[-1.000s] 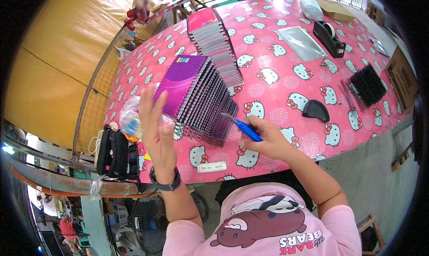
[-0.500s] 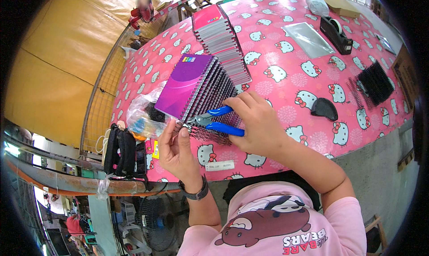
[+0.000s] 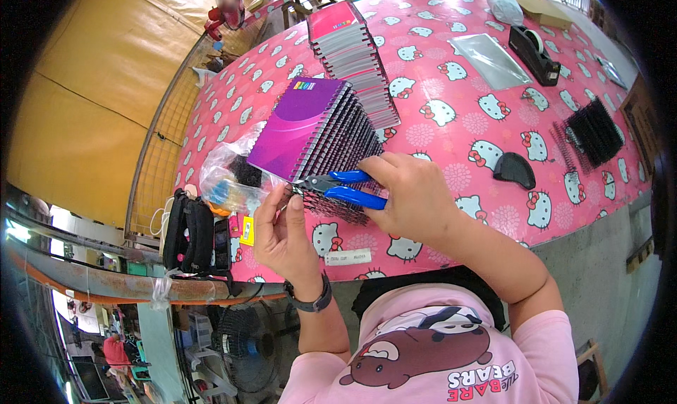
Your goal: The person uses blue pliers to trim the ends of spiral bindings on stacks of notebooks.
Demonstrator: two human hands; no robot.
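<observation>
Right hand (image 3: 417,196) grips spread pliers (image 3: 356,196) at the notebook stack's (image 3: 302,132) near corner; left hand (image 3: 283,238) half-curls there, hold unclear; a slip could nick it.

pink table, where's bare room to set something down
The widest patch lies between the pink notebook stack, the clear sleeve and the rounded black piece. A smaller one lies between that piece and the near edge, right of the right hand. Crowded: the near left, where the plastic bag, purple notebooks, left hand and blue-handled pliers bunch.
</observation>
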